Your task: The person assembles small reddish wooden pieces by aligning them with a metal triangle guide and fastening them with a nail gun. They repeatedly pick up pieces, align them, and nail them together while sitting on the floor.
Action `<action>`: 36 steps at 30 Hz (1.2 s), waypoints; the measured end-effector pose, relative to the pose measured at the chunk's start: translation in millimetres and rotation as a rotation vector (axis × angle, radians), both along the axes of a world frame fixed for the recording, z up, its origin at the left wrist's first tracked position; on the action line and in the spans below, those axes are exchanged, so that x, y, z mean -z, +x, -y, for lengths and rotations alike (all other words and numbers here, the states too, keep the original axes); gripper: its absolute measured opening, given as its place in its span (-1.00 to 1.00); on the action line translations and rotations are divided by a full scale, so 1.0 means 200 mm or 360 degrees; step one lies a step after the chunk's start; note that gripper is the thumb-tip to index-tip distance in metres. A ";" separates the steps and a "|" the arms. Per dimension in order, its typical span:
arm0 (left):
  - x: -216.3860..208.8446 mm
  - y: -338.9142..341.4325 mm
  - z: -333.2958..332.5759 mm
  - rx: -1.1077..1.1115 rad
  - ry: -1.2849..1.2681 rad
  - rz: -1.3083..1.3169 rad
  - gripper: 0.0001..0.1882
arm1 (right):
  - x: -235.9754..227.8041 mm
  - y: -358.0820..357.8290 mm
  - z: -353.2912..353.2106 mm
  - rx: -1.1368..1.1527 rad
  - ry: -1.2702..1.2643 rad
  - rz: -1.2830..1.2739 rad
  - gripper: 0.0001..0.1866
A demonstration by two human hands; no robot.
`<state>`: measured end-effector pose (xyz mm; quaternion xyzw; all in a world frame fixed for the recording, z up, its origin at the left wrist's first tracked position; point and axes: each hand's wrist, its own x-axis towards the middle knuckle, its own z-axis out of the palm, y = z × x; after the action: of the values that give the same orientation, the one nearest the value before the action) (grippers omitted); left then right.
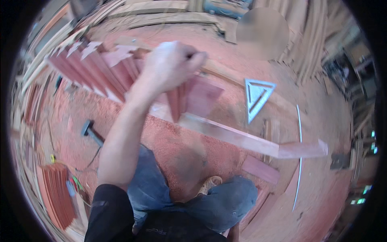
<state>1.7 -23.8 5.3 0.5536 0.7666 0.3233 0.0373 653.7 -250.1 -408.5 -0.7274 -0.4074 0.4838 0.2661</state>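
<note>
Head view: no packages, labels or signs can be made out. The floor (169, 141) is covered in reddish sawdust, and the person sits on it with knees bent in dark blue trousers.

The view is blurred by motion, so edges smear. A blurred round patch hides the area near the far right of the floor. The wood piles around the rim bend with the lens and cannot be told apart. The right hand is not in view.

The left hand (171, 66) reaches forward from the lower left, its fingers curled shut around something thin and dark; what it is cannot be told. The hand sits over a fanned row of reddish wooden slats (96, 68) that lie side by side across the far left of the floor, and it touches or hovers just above their right end; which one is unclear.

A long pale plank (250, 141) lies aslant near the knees, running toward the right. A metal triangular square (257, 97) rests beyond it. A dark hammer (92, 133) lies at the left, and a stack of red boards (56, 193) sits at the lower left corner. A thin curved metal strip (299, 157) stands at the right.
</note>
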 end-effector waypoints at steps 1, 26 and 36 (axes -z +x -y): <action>-0.01 -0.01 -0.01 0.0043 -0.0008 -0.0009 -0.54 | -0.12 -0.01 -0.10 -0.0107 0.0004 -0.0046 -0.15; 0.02 -0.02 -0.03 0.0062 0.0085 0.0070 -0.56 | -1.10 -2.04 -1.71 -0.0686 0.1525 -0.1071 0.17; 0.02 -0.03 -0.04 0.0095 0.0059 0.0123 -0.57 | -0.85 -1.98 -1.59 -0.0740 0.1448 -0.0999 0.11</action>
<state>-4.1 -16.3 1.9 0.5639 0.7416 0.3572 0.0661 256.7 67.9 -237.9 -0.2545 -0.6240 0.4982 0.5457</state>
